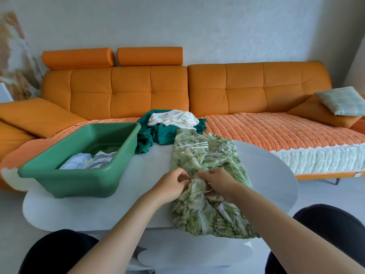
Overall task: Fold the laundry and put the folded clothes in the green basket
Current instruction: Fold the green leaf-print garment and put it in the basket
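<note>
1. While the garment (209, 155) lies rumpled on the bench (266, 175) (hem overhanging the near edge), left grip (170, 184) and right grip (218, 181) each pinch its bunched middle.
2. Uneven pulling could drag it floorward.
3. Basket (65, 173) sits farther left.

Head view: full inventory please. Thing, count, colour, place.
green basket: 1, green, left side of the table
folded clothes: 2, pale blue and blue-patterned white, inside the green basket
leaf-print garment: 1, green and white, rumpled on the table, near end over the edge
teal garment: 1, teal, unfolded, far edge of the table
white garment: 1, white, on the teal garment
table: 1, white, in front of the sofa
sofa: 1, orange, against the wall
cushion: 1, pale green check, right end of the sofa
left hand: 1, pinches the leaf-print garment
right hand: 1, pinches the leaf-print garment
</note>
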The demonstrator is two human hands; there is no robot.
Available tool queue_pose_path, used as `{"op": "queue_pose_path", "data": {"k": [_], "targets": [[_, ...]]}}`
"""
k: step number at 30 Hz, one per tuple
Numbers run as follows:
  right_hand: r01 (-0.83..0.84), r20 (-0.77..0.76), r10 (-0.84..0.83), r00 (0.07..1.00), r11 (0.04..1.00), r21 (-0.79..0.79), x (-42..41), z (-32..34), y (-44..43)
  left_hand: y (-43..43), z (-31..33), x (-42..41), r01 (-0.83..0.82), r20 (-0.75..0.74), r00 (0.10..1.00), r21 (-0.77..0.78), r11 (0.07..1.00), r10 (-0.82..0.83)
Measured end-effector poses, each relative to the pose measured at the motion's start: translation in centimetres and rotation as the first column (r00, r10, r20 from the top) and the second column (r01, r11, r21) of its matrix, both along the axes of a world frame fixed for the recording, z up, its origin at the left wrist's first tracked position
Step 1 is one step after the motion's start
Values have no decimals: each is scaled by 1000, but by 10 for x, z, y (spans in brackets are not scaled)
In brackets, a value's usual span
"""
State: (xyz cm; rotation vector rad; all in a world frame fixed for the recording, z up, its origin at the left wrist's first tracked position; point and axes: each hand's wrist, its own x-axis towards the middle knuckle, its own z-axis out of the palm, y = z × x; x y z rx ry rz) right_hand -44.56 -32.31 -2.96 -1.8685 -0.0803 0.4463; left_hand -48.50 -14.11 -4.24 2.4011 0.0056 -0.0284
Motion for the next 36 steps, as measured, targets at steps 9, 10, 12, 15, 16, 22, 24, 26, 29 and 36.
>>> {"op": "queue_pose_path", "data": {"k": [9,10,12,15,16,22,24,26,29,36], "targets": [[168,179,-135,975,968,-186,4,-1,-2,5,-8,-34,228,-69,972,54,972,-224],[152,190,-111,975,964,-216,3,-1,-2,6,-7,-36,211,-40,977,51,976,-209],[142,246,-58,968,931,-337,4,-2,-3,9,-2,-40,200,18,979,79,977,-202],[131,298,34,954,847,-515,10,-1,-8,12,0,-44,190,68,977,164,968,-203],[125,284,34,958,843,-523,13,0,-10,13,-1,-44,161,116,976,176,971,-182],[0,-151,-10,988,998,-66,14,12,-26,13,7,-50,204,-252,951,73,976,-180],[-87,-230,73,971,995,-53,10,13,-29,11,21,-59,379,-618,729,5,926,-294],[-240,-209,194,958,945,-220,6,12,-30,12,33,-62,473,-738,610,49,880,-287],[-343,-102,357,929,720,-604,0,12,-29,9,44,-50,402,-603,762,155,903,-236],[-336,-134,437,889,425,-841,-8,27,-32,-28,10,-11,237,7,968,304,923,-251]]}}
